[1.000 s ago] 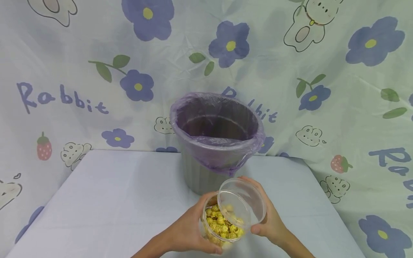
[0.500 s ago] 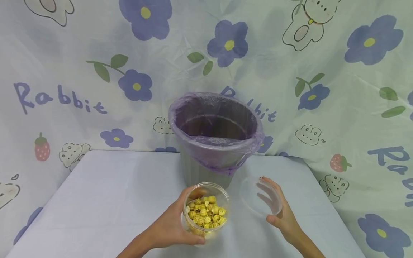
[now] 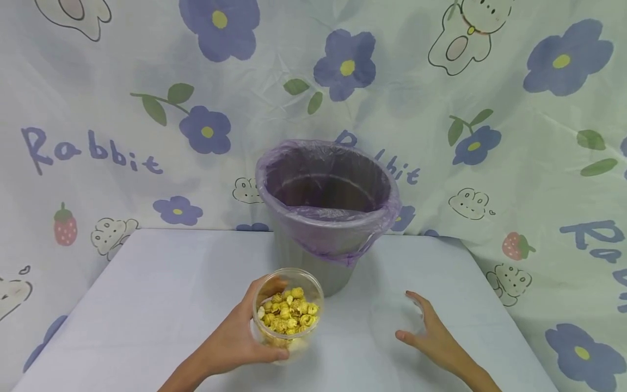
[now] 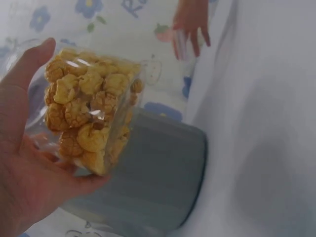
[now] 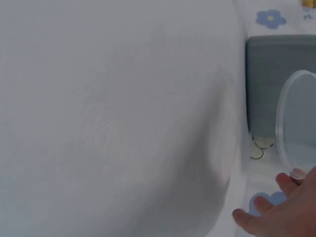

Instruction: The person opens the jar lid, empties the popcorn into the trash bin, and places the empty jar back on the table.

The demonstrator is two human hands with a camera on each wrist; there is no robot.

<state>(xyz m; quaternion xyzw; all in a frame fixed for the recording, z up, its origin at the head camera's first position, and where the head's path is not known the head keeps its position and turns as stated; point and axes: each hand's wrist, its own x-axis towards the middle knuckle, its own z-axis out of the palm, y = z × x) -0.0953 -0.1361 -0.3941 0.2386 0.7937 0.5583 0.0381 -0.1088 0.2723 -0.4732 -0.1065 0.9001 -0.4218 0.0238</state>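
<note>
My left hand (image 3: 230, 343) grips a clear round plastic tub (image 3: 313, 286), thumb on the near side and fingers round the far side. Yellow popcorn (image 3: 289, 316) fills much of the tub, which leans toward the head camera with its top uncovered. Through the tub wall, caramel-coloured popcorn (image 4: 89, 98) shows in the left wrist view. Off to the right, my right hand (image 3: 438, 340) holds a clear round lid (image 3: 394, 316) by its edge, between thumb and fingers. The lid is nearly invisible against the cloth, but its rim (image 5: 280, 121) shows in the right wrist view.
Behind the tub stands a grey bin (image 3: 313, 272), lined with a purple plastic bag (image 3: 338, 239) folded over its rim. A white cloth (image 3: 186, 288) covers the table. The patterned curtain (image 3: 274, 71) with flowers and rabbits hangs close behind the bin.
The lid has come away from over the tub. My right hand has carried it to the right and slightly down, while my left hand has moved the tub left.
</note>
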